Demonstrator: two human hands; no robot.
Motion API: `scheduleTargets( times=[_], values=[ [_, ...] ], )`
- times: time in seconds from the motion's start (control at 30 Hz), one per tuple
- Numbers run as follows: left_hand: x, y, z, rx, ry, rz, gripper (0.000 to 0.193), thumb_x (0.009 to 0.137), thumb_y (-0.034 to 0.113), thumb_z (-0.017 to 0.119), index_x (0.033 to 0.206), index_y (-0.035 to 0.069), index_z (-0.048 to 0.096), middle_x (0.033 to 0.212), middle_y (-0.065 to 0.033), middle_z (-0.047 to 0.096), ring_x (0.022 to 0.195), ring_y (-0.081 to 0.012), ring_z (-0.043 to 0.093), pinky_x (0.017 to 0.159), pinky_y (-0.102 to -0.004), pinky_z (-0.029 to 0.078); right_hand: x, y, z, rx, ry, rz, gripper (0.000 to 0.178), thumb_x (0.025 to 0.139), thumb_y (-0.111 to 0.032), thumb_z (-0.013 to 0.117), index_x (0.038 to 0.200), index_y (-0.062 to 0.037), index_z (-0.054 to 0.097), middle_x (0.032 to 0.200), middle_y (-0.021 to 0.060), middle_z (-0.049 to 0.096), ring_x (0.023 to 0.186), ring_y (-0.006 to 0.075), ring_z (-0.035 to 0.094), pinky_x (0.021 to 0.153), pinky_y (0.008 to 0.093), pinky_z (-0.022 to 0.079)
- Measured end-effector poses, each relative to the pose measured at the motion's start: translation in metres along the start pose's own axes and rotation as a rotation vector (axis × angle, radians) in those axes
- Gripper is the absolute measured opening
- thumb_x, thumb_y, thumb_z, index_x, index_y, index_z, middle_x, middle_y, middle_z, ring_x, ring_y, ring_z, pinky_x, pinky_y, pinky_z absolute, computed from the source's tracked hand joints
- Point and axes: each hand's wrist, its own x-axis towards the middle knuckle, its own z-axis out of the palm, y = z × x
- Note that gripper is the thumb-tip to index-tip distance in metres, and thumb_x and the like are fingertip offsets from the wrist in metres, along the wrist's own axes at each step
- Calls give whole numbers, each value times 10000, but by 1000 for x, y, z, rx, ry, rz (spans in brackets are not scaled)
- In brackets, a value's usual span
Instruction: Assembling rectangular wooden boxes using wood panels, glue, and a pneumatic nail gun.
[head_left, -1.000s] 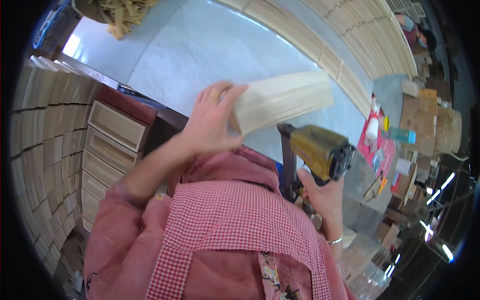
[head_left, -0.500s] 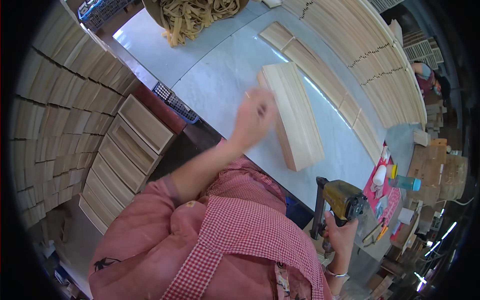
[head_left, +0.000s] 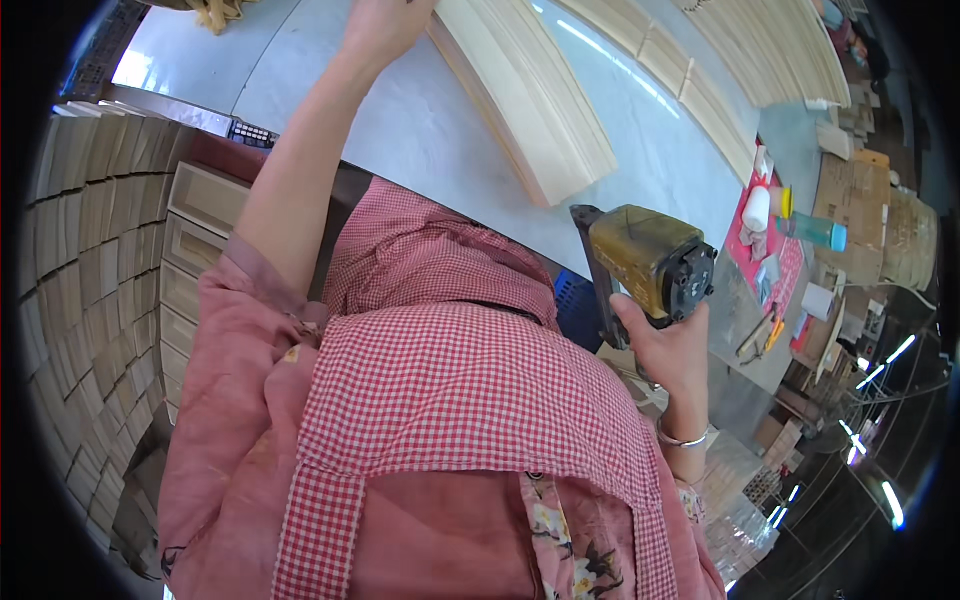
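My right hand [head_left: 672, 345] is wrapped round the handle of a pneumatic nail gun [head_left: 645, 250] with a worn yellow-brown body and a black end cap. The tool is held up near the table's front edge. My left hand [head_left: 388, 28] reaches to the top of the view, where its fingers are largely cut off. It is beside the far end of a stack of pale wooden boards [head_left: 535, 100]. Whether it touches the boards I cannot tell. The stack lies lengthwise on the pale, shiny table [head_left: 430, 140].
Wooden frame pieces [head_left: 690, 90] lie past the stack, before tall rows of wooden strips [head_left: 770, 50]. On the right stand a teal-capped bottle [head_left: 815, 230] and a white bottle [head_left: 757, 210] on red cloth. Stacked wood [head_left: 90, 260] and wooden drawers [head_left: 195, 245] are at the left.
The view has tilted, so the table sits higher in it. My left arm is stretched farther forward, its hand now near the stack's far end. The nail gun stays in my right hand.
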Motion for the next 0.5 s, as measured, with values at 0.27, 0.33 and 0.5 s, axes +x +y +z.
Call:
scheduleTargets(
  times=[0.27, 0.33, 0.5],
  values=[
    [14, -36, 0, 87, 10, 19, 235, 847, 133, 620, 977, -39, 715, 920, -182, 688, 803, -310, 654, 751, -389, 541, -3, 22, 18, 17, 47, -168, 285, 794, -96, 833, 974, 83, 703, 897, 128, 762, 728, 184, 705, 605, 273, 545],
    [15, -38, 1, 100, 16, 11, 236, 852, 140, 622, 980, -36, 714, 928, -185, 691, 807, -314, 656, 754, -393, 542, -3, 30, 22, 31, 70, -264, 285, 792, -98, 837, 967, 81, 700, 900, 132, 761, 739, 194, 711, 610, 278, 549],
    [5, -11, -1, 178, 45, -23, 238, 870, 155, 622, 989, -33, 706, 947, -192, 693, 829, -330, 659, 766, -399, 544, -4, 39, 30, 126, 96, -279, 299, 794, -104, 841, 977, 80, 693, 916, 137, 761, 766, 207, 721, 633, 293, 560]
  ],
)
